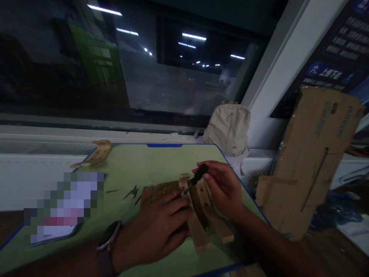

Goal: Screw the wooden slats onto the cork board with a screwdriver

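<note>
My right hand (pixel 223 188) pinches a small black-handled screwdriver (pixel 197 177), its tip angled down at a wooden assembly (pixel 201 215) of pale slats on the green mat (pixel 138 165). My left hand (pixel 157 231), with a watch on the wrist, lies on the assembly's left part, fingers curled over it and pressing it down. A wooden board (pixel 157 191) sticks out just beyond the left fingers.
Several dark screws (pixel 133 192) lie on the mat left of the board. Another wooden piece (pixel 96 154) rests at the mat's far left corner. A beige bag (pixel 229 129) sits by the window. A cardboard box (pixel 311 161) stands at the right. A blurred paper (pixel 65 207) lies left.
</note>
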`<state>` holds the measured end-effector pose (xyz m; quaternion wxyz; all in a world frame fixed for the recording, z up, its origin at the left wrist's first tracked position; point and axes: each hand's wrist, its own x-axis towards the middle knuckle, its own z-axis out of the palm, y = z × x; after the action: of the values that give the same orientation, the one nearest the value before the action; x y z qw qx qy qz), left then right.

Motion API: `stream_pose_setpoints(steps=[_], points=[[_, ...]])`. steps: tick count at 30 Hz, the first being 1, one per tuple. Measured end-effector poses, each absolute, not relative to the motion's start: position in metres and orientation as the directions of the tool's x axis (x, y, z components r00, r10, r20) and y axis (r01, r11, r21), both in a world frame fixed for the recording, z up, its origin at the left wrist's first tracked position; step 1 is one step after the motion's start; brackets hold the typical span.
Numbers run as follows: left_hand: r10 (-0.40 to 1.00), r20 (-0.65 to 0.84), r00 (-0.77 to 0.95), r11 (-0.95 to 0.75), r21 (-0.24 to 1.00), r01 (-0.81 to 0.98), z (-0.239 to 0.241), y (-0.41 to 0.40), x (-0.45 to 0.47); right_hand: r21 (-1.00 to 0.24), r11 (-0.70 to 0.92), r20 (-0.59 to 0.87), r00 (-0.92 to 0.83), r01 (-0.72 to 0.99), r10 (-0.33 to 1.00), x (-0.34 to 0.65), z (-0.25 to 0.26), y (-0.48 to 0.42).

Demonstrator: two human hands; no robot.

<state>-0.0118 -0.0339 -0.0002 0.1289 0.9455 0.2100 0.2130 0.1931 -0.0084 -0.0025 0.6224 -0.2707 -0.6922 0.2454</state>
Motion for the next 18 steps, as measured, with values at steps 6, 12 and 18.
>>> stream_pose_setpoints(steps=[6,12,18], points=[[0.447,0.349,0.824,-0.882,0.326,0.34,0.0003,-0.035,-0.0127,-0.534,0.809,0.825,-0.06,0.248,0.562,0.2021,-0.0063,-0.0033],[0.448,0.339,0.827,-0.881,0.322,0.346,0.0001,-0.0342,-0.0118,-0.675,0.736,0.731,-0.094,0.051,0.676,0.1968,-0.0029,-0.007],[0.464,0.314,0.828,-0.868,0.346,0.355,-0.0001,-0.0349,-0.013,-0.55,0.798,0.82,-0.024,0.246,0.572,0.2024,-0.003,-0.0051]])
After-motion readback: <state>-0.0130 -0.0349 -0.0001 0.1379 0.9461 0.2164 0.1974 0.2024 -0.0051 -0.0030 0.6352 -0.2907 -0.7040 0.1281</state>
